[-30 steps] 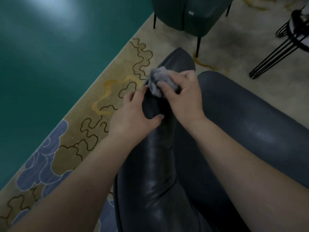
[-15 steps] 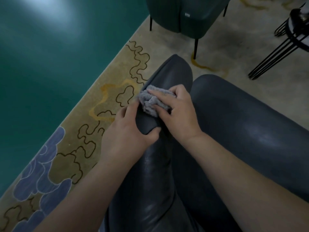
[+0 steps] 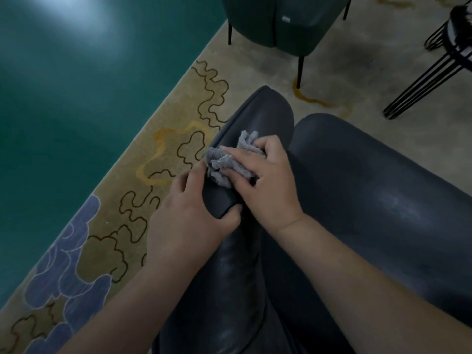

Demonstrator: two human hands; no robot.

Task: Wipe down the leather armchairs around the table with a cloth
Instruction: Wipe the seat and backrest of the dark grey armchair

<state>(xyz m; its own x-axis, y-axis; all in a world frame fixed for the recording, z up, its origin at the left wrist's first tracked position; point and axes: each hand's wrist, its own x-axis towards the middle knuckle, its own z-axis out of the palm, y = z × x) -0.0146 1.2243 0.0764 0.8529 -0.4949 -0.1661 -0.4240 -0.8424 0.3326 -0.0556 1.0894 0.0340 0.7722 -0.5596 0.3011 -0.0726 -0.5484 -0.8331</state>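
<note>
Head view, looking down on a dark grey leather armchair [image 3: 357,200]. Its left armrest [image 3: 260,118] runs from bottom centre up to a rounded front end; the seat cushion [image 3: 383,187] lies just right of it, glossy with faint light smears.

Right hand [image 3: 265,182] presses a crumpled grey cloth [image 3: 227,162] onto the armrest top, near its outer edge. Fingers are spread over the cloth and bent round it, bunching it; cloth folds stick out past the fingertips [image 3: 224,148] and between the fingers. Cloth is touching the leather, roughly midway along the visible armrest.

Left hand [image 3: 189,213] grips the armrest just behind the cloth: thumb hooked over the inner side, fingers wrapped down the outer side, fingertips hidden. The two hands are close, almost touching at the cloth. Both forearms enter from the bottom, bare.

Floor: patterned rug [image 3: 153,175], tan with dark squiggle outlines, yellow patches and blue-grey cloud shapes at lower left. Beyond the rug edge, shiny teal floor [image 3: 76,98] with a bright light reflection at top left.

Top centre: second armchair [image 3: 281,21], teal-green, on thin black legs, well apart from the grey one. Top right: black wire-legged table [image 3: 434,72], only partly in frame, its top blurred.
</note>
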